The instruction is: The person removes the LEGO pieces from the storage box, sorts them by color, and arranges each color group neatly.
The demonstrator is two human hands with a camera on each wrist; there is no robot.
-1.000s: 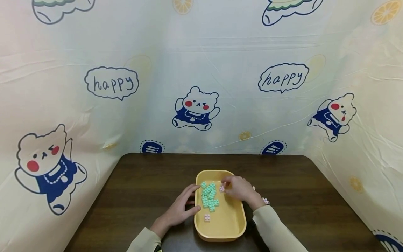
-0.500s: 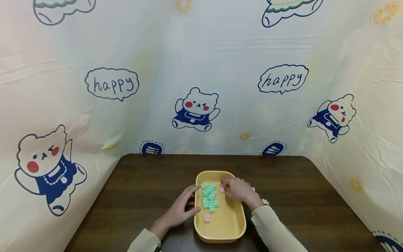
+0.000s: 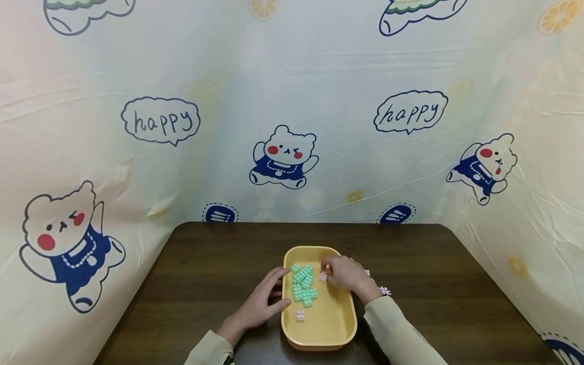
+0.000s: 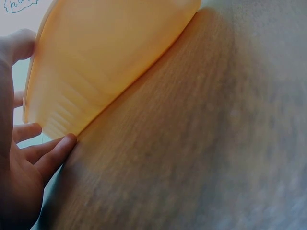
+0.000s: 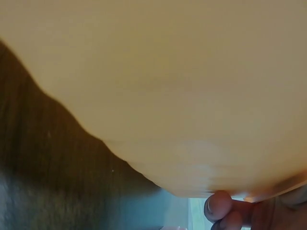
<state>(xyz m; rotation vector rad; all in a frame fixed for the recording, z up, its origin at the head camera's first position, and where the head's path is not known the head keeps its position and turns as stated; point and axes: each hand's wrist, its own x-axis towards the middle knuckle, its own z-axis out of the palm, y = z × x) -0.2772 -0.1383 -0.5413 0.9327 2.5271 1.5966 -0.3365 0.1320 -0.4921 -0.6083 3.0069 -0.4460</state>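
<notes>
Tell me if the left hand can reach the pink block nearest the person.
Probably yes: the left hand is at the tray's left rim, and the pink block lies inside, close by, with nothing on top; the hand would only have to lift over.

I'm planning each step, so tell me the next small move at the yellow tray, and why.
Probably have the right grip pinch the pink block beside it securely. That block lies within the grip's immediate reach and apart from the green blocks; whether it is held is unclear. The left grip touches the yellow tray, which should help steady it.
</notes>
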